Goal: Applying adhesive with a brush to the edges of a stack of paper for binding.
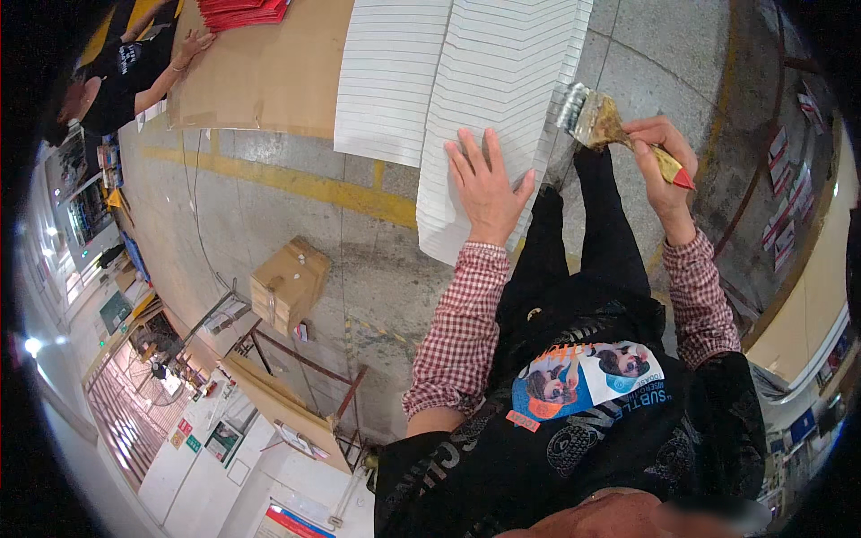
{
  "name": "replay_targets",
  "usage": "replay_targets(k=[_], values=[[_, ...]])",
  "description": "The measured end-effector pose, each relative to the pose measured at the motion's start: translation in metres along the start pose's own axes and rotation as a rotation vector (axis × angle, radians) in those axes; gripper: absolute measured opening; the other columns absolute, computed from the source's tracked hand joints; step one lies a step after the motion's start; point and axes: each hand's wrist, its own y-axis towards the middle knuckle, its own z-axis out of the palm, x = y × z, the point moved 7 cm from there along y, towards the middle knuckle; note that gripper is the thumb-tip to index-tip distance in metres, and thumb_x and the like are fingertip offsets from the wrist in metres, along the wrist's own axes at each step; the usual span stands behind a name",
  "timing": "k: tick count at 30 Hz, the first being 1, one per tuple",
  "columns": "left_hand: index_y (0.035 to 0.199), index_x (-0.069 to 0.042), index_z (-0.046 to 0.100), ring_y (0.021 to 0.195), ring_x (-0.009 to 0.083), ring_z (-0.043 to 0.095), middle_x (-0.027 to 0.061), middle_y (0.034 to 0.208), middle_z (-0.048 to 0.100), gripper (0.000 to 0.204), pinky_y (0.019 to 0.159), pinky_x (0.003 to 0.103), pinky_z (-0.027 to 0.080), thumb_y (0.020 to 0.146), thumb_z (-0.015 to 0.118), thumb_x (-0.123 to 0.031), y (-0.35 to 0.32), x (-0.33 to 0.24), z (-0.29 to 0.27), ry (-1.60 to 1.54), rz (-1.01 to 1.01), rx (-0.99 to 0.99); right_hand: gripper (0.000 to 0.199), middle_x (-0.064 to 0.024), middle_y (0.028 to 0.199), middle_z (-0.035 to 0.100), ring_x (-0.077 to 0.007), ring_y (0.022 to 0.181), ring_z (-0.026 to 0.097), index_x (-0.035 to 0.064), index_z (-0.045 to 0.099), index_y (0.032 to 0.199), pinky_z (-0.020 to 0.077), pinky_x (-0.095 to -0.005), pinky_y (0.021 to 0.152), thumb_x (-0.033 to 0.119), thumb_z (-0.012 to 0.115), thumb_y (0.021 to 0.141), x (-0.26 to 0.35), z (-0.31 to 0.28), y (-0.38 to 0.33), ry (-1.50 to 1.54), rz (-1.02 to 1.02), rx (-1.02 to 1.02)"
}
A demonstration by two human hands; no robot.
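Observation:
My left hand (489, 184) lies flat with spread fingers on a fanned stack of white paper sheets (484, 99), whose overlapping edges show as many thin lines. In my right hand (664, 166) is a wide paintbrush (613, 125), gripped by its yellow handle with a red tip. The bristle end looks pale and coated, and it points left toward the right edge of the stack. Whether the bristles touch the paper I cannot tell. A second fanned stack of white sheets (381, 90) lies against the left side of the first.
A brown board tabletop (260, 81) extends left of the paper, with red stacked pieces (238, 13) on it. Another person (134, 72) reaches onto its far left edge. On the floor stands a cardboard box (291, 282), near a metal-framed table (287, 408). Printed pieces (789, 202) lie at right.

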Motion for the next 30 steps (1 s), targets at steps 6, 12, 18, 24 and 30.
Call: replay_targets(k=[6,12,18,24,30], values=[[0.134,-0.003,0.043,0.118,0.0526,0.039,0.0315,0.134,0.038,0.065,0.090,0.051,0.043,0.082,0.059,-0.039,0.013,-0.001,-0.008,-0.017,0.070,0.062,0.002,-0.0110,0.088,0.064,-0.0182,0.077,0.060,0.0004,0.057,0.081,0.0467,-0.0286,0.069,0.002,0.058,0.081,0.006,0.013,-0.013,-0.017,0.006,0.110],[0.127,-0.002,0.050,0.110,0.0457,0.047,0.0303,0.127,0.045,0.055,0.076,0.047,0.051,0.084,0.055,-0.036,0.018,-0.002,-0.015,-0.021,0.130,0.091,0.003,-0.0120,0.088,0.064,-0.0188,0.078,0.061,-0.0011,0.056,0.081,0.0474,-0.0292,0.070,0.001,0.059,0.080,0.013,0.003,-0.022,0.017,-0.009,0.059],[0.131,-0.002,0.046,0.115,0.0482,0.043,0.0310,0.131,0.040,0.061,0.082,0.049,0.048,0.084,0.057,-0.039,0.012,-0.004,-0.008,0.004,0.086,0.097,0.002,-0.0127,0.088,0.064,-0.0197,0.079,0.062,-0.0011,0.057,0.080,0.0478,-0.0297,0.071,0.001,0.058,0.079,0.020,0.018,-0.038,-0.020,0.005,0.124],[0.142,-0.003,0.030,0.129,0.0515,0.027,0.0321,0.142,0.026,0.078,0.102,0.051,0.031,0.082,0.060,-0.043,-0.025,0.006,-0.006,0.075,0.007,0.005,0.003,-0.0128,0.089,0.065,-0.0207,0.079,0.062,-0.0010,0.058,0.081,0.0478,-0.0296,0.070,0.001,0.057,0.080,0.020,0.010,-0.054,0.005,0.050,0.054],[0.141,-0.003,0.032,0.127,0.0509,0.031,0.0340,0.139,0.029,0.077,0.101,0.051,0.034,0.081,0.062,-0.039,-0.034,0.017,0.002,-0.009,0.063,0.070,0.003,-0.0128,0.091,0.065,-0.0200,0.080,0.062,0.0000,0.058,0.081,0.0479,-0.0305,0.072,0.003,0.058,0.082,0.002,0.019,-0.047,0.062,0.040,0.086]])
